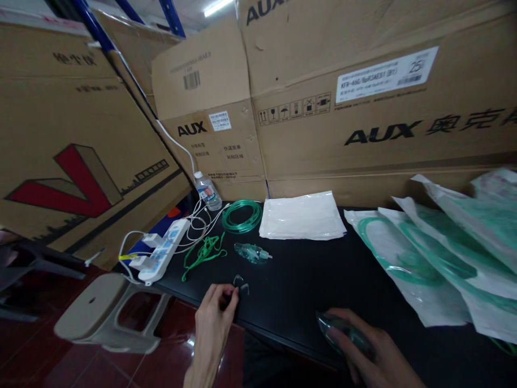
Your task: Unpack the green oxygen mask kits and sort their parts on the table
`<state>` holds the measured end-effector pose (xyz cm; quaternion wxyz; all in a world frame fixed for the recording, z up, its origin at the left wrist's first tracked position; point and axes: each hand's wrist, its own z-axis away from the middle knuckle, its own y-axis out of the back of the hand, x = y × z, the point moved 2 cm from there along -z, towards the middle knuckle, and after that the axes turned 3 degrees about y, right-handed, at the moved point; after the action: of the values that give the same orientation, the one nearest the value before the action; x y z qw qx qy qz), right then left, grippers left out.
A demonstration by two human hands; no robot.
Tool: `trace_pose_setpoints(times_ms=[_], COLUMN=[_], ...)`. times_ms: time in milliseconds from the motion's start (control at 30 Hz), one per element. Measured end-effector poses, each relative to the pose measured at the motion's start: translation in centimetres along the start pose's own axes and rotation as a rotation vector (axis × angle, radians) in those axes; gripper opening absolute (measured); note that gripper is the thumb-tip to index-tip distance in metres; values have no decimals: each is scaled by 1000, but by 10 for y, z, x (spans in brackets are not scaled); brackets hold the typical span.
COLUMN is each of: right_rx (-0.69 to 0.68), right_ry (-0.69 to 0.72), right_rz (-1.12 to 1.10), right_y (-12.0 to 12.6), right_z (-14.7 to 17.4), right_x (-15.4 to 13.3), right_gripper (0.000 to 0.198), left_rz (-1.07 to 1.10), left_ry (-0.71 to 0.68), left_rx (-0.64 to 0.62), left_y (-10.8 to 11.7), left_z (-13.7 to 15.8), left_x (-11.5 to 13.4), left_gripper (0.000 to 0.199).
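Near the table's front edge my left hand (216, 315) is closed in a pinch, with a small clear bent piece (244, 289) at its fingertips. My right hand (374, 350), lower right, is wrapped round a translucent green face mask (351, 337); part of the mask is hidden by the fingers. Beyond the left hand lies a clear green nebulizer cup (252, 253). To its left is a tangled green elastic strap (205, 250). Behind them sits a coil of green tubing (242, 216), beside a flat white package (302, 216).
Several clear-and-white bags with green tubing (412, 258) pile up on the right. A white power strip (165, 250) with cables and a water bottle (208, 191) stand at left. Large cardboard boxes (299, 145) wall the back. A plastic stool (97, 307) is beside the table.
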<state>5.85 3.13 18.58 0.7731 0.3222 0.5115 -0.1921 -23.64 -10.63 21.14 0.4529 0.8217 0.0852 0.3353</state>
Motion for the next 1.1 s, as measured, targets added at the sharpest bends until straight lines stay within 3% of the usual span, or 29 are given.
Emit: trace_pose_setpoints(times_ms=[233, 400, 600, 867, 933, 1100], right_rx=[-5, 16, 25, 20, 30, 44], right_ry=[2, 7, 27, 19, 13, 11], right_rz=[-5, -4, -24, -42, -51, -130], right_y=[0, 1, 0, 1, 1, 2], right_z=[0, 2, 2, 4, 4, 1], right_x=[-4, -3, 0, -6, -6, -2], right_gripper=[58, 56, 54, 55, 56, 61], left_rz=[22, 10, -28, -38, -17, 37], left_ry=[-76, -31, 23, 51, 6, -187], left_rx=[-23, -30, 62, 105, 73, -98], left_y=[-5, -6, -3, -9, -8, -10], left_z=[-3, 3, 4, -6, -10, -22], left_x=[10, 5, 1, 1, 1, -2], left_gripper=[36, 40, 46, 26, 20, 32])
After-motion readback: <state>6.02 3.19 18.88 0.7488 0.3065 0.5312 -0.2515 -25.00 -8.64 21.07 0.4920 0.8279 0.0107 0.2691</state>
